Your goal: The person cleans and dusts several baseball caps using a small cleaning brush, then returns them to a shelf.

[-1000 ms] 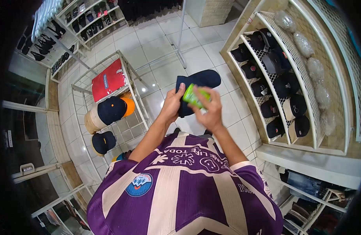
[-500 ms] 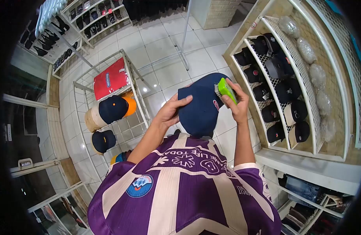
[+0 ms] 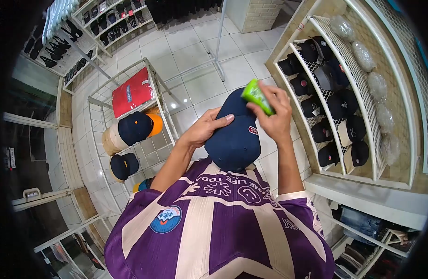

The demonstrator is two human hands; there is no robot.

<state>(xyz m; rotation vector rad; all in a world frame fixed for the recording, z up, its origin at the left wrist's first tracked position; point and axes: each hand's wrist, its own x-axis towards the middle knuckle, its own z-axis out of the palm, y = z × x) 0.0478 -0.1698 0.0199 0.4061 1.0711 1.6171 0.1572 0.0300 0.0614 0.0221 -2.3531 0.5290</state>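
My left hand [image 3: 208, 126] grips a navy baseball cap [image 3: 235, 144] by its left side, thumb on top and the fingers hidden beneath. A small red and white patch shows on the cap's front panel, and the brim points away from me. In my right hand [image 3: 275, 114] is a bright green scrub brush [image 3: 258, 97], held by its back with its bristles facing down out of sight. The brush overlaps the right part of the brim in this view. Both hands are in front of my purple and cream striped shirt [image 3: 214, 223].
On the left, a white wire rack [image 3: 151, 76] carries a red packaged garment [image 3: 131, 92] and several caps [image 3: 132, 129]. A slanted shelf [image 3: 376, 158] of caps and plastic-wrapped bundles [image 3: 378, 88] stands at the right. Folded clothes [image 3: 360, 223] lie lower right. Ahead is a tiled floor [image 3: 190, 60].
The cap has turned so its brim now points forward, and it sits slightly nearer my body. My right hand has moved the brush up and left, from beside the patch to over the brim.
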